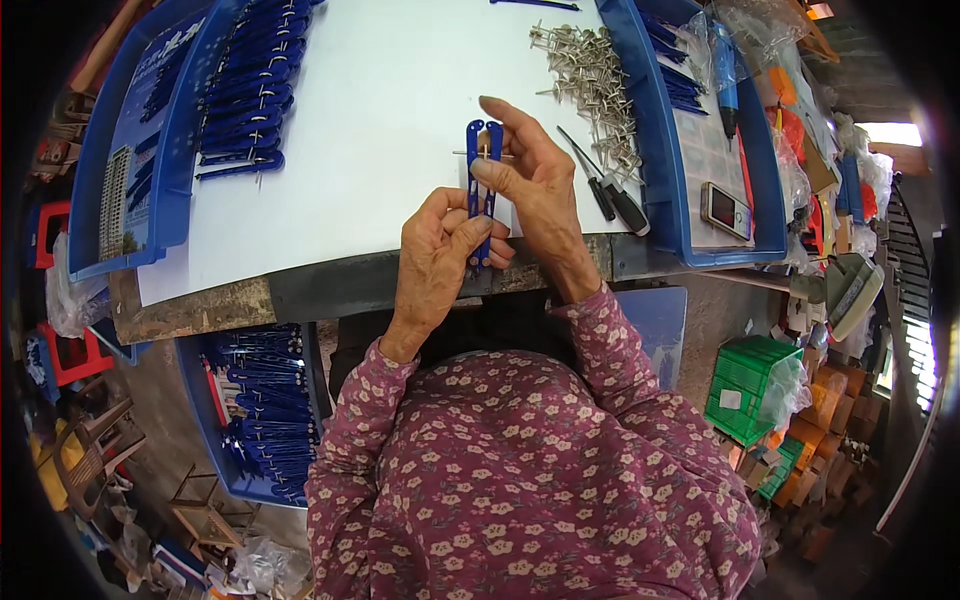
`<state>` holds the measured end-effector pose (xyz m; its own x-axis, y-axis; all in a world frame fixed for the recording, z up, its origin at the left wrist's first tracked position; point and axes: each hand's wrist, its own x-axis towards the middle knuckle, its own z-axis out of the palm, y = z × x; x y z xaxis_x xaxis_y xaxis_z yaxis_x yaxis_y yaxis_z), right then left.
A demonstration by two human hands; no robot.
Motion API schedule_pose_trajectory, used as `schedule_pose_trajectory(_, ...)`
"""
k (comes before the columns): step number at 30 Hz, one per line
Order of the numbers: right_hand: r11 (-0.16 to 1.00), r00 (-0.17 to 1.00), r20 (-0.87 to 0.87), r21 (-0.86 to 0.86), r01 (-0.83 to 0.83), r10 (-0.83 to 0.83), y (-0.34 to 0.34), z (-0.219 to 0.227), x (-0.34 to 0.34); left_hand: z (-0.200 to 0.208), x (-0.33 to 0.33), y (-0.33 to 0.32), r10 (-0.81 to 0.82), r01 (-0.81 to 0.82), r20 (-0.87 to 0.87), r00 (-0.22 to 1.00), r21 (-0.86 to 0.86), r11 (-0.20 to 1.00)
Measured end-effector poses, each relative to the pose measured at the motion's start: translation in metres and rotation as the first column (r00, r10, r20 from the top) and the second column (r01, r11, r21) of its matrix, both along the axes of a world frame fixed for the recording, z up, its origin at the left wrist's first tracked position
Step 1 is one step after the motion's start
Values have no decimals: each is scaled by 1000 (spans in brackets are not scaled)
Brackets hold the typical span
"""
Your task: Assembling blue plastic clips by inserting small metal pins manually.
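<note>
Upright before my chest is a pair of slim blue strips [474, 195] with rounded ends and thin metal pins across them. My left hand [432, 260] is closed on the lower part, thumb over the front. Higher up, my right hand [540, 195] pinches the strips between its thumb and bent fingers, near a crossing pin. Its index finger is raised, curving past the top ends. Beyond my right hand lies a heap of small silver metal pins [590, 85] with flat heads. Black-handled tools [618, 200] rest nearer, by the right tray. My fingers cover part of the strips.
A row of similar blue pieces [250, 90] lies at left, beside a blue tray [178, 215]. The right tray [655, 140] holds more blue pieces, a small device with a screen [726, 210] and a blue tool [724, 75]. Below the table's edge [340, 292], a blue crate [205, 420] is full.
</note>
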<state>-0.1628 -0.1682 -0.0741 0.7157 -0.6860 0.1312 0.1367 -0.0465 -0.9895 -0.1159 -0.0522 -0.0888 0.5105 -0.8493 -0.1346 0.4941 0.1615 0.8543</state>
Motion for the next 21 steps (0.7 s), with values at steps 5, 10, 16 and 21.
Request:
schedule_pose_trajectory(5, 997, 992, -127, 79, 16, -6, -3, 1, 2, 1, 2, -1, 27, -27, -5, 1000, -3, 1000)
schedule_pose_trajectory(10, 983, 991, -118, 181, -34, 56, -6, 1, -9, 3, 4, -1, 31, -31, 5, 1000, -5, 1000)
schedule_pose_trajectory(16, 995, 986, -157, -94, 45, -60, -1, 19, -12, 15, 11, 1, -54, -5, 353, 934, 165, 986)
schedule_pose_trajectory(21, 899, 961, -253, -438, -9, -113, -14, 23, -23, 41, 21, 8, -195, -154, 860, 471, 299, 942)
